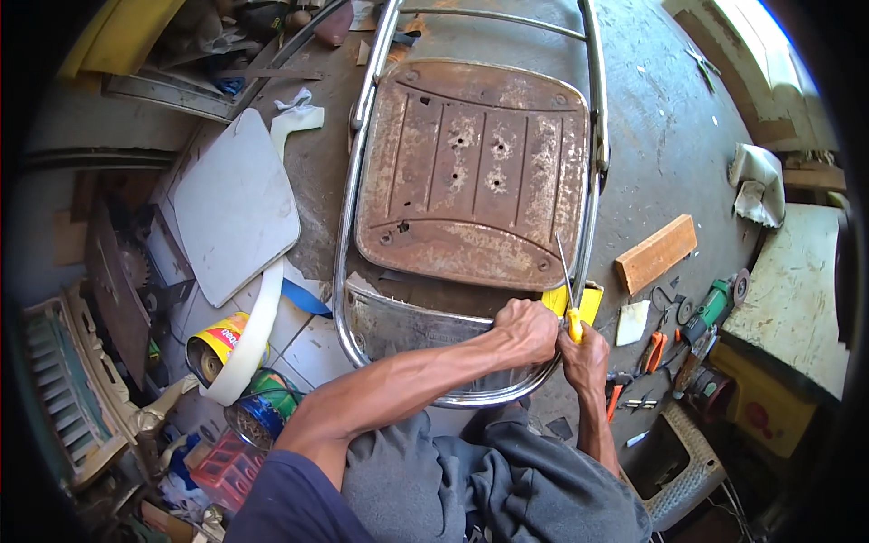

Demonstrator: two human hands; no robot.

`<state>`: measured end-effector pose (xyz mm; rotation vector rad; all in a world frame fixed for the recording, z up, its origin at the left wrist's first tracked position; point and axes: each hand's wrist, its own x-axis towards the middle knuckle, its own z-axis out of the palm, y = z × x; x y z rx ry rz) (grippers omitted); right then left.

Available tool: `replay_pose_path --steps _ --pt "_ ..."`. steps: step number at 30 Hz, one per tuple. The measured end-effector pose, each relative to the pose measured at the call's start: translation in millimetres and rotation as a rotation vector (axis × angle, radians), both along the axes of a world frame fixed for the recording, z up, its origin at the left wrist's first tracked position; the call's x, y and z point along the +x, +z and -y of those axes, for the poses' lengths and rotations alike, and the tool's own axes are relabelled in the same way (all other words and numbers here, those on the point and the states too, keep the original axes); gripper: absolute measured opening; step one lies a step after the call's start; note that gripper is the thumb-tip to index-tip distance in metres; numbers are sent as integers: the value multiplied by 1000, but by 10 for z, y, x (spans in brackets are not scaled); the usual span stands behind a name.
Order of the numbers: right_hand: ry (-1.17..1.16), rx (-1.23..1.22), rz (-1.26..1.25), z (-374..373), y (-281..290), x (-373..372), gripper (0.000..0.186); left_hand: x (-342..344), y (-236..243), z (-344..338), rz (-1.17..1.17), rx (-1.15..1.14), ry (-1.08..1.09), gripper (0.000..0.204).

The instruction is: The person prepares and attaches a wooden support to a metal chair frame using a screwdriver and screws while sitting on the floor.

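A folding chair's metal frame (340, 299) lies in front of me, its rusty brown seat plate (471, 172) facing up. The plate has several holes and pale worn patches. By the frame's near right corner, my right hand (587, 357) is closed around a screwdriver (574, 321) with a yellow handle, its thin shaft pointing away over the plate's near right edge. Close on its left, my left hand (527, 328) is closed at the plate's near edge; what its fingers hold is hidden. A yellow box (590, 302) shows just behind the hands.
Left of the chair lie a white board (237, 213), a foam strip (256, 339) and cans (217, 346). To the right are a wooden block (656, 253), a green angle grinder (711, 308) and orange-handled pliers (654, 353). A pale panel (797, 294) stands further right.
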<state>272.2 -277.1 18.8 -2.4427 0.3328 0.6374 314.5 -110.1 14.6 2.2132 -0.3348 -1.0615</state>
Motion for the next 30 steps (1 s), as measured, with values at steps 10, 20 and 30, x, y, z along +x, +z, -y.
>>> replay_pose_path --steps 10,20,30 --pt "89 -100 36 -45 16 -30 39 -52 -44 -37 -1 -26 31 25" --pt "-120 -27 -179 -79 44 26 43 -55 -51 -28 -39 40 6 22" --pt "-120 102 -125 -66 39 24 33 28 -132 -84 -117 -62 4 24"
